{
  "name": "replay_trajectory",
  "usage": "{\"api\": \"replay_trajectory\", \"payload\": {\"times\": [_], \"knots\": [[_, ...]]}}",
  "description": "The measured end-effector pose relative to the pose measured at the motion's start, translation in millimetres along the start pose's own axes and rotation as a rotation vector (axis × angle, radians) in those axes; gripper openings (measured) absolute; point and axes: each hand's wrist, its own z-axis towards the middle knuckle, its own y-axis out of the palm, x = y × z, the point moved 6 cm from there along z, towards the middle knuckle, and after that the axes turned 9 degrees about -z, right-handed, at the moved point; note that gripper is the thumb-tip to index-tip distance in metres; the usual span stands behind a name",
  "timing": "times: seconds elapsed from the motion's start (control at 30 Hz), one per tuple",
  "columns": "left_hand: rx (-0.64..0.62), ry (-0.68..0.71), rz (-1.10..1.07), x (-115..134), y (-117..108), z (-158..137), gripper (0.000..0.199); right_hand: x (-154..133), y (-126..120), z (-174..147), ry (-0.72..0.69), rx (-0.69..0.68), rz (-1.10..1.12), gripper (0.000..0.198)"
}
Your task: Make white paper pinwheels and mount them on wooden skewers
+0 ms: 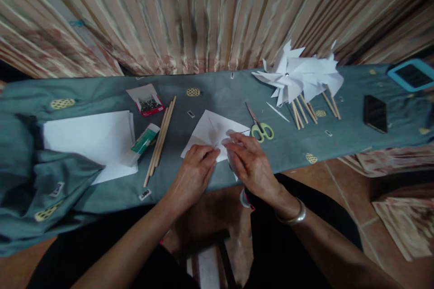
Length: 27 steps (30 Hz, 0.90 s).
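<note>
A square sheet of white paper [209,127] with cut slits lies on the cloth-covered table in front of me. My left hand [195,169] pinches part of it near the middle. The fingers of my right hand [251,160] are bent round the sheet's right side, thumb and fingertips closed on a curled flap. Just right of the paper lie scissors [260,130] with green handles, their blades slightly apart. Finished white paper pinwheels [303,76] on wooden sticks are piled farther right.
At left lie a stack of white paper [90,133], a green-and-white box [145,139], several wooden sticks [162,137] and an opened red-and-white box of pins [147,104]. A dark phone [375,114] and a blue-framed device [412,75] lie at the right. A curtain [190,18] hangs behind the table.
</note>
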Motion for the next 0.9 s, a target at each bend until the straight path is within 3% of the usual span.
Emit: {"api": "replay_trajectory", "payload": {"times": [0.2,0.57,0.9], "knots": [[-0.027,-0.037,-0.019,-1,0,0,0.029,-1,9,0,-0.081,-0.027,-0.096,0.040],[-0.011,-0.032,-0.032,0,1,-1,0.029,-2,17,3,-0.044,-0.096,-0.056,0.048],[-0.007,-0.022,0.008,1,1,-4,0.027,-2,26,-3,-0.067,-0.114,-0.120,0.042]]}}
